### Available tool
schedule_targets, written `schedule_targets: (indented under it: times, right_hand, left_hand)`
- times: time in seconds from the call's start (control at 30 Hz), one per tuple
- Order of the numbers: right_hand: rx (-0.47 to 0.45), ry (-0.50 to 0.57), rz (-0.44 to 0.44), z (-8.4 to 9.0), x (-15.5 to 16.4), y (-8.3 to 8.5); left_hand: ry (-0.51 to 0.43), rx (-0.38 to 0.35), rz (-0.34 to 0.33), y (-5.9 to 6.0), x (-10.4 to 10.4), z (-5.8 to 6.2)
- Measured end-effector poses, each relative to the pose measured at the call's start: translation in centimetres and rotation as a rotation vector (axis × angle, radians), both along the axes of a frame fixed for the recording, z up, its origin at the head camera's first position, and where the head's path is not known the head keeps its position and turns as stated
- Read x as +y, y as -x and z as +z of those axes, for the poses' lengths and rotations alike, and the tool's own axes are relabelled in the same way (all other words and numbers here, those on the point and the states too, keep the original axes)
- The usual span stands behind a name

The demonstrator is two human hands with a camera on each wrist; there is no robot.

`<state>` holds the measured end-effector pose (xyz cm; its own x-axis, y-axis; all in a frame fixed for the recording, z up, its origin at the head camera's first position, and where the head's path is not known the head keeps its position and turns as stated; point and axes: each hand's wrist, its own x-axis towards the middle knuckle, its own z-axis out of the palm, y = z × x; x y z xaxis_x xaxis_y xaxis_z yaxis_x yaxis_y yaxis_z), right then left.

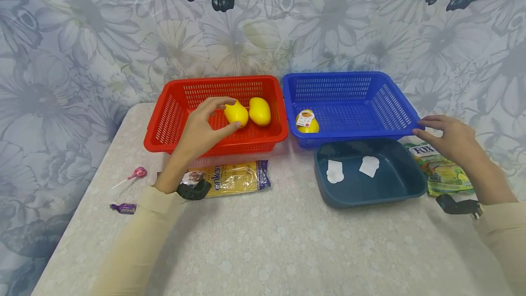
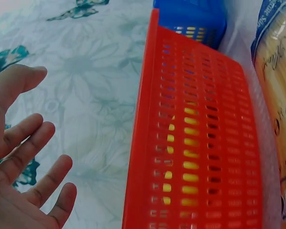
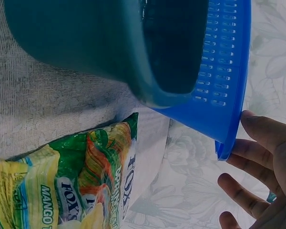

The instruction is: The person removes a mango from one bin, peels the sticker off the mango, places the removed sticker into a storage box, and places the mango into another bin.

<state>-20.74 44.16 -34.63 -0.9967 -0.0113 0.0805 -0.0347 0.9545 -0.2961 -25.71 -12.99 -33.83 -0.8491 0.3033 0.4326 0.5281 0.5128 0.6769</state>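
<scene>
Two yellow lemon-like fruits [image 1: 236, 113] lie in the red basket [image 1: 158, 136]. My left hand [image 1: 201, 127] is over this basket, thumb and fingers spread beside the nearer fruit. In the left wrist view the left hand [image 2: 31, 148] is clear of the basket wall and holds nothing. At the blue basket's [image 1: 345, 120] front right corner, my right hand [image 1: 452, 138] pinches the rim between thumb and fingers; its other fingers hang loose in the right wrist view. Another yellow fruit [image 1: 313, 127] lies in the blue basket's left end, partly covered by a white printed tag [image 1: 305, 118].
A dark teal tub [image 1: 349, 198] with two white paper cutouts [image 1: 334, 171] stands before the blue basket. Beside it lies a Fox's candy bag [image 1: 445, 175]. An Ankara pasta pack [image 1: 234, 179] lies before the red basket. A lollipop [image 1: 139, 172] and purple-wrapped candy [image 1: 124, 208] lie at left.
</scene>
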Motion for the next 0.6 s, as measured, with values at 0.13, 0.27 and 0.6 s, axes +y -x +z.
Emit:
schedule_targets:
  times: [0.13,0.27,0.6]
  right_hand:
    - [0.011,0.002,0.003,-0.1,-0.1,0.0]
    - [0.012,0.003,0.002,-0.1,-0.1,-0.1]
    - [-0.004,0.008,-0.006,0.0,-0.1,0.0]
  left_hand:
    - [0.003,-0.022,-0.022,0.6,0.9,0.0]
    - [0.001,-0.035,-0.038,1.0,1.6,0.1]
    - [0.065,-0.092,-0.064,2.4,4.1,0.5]
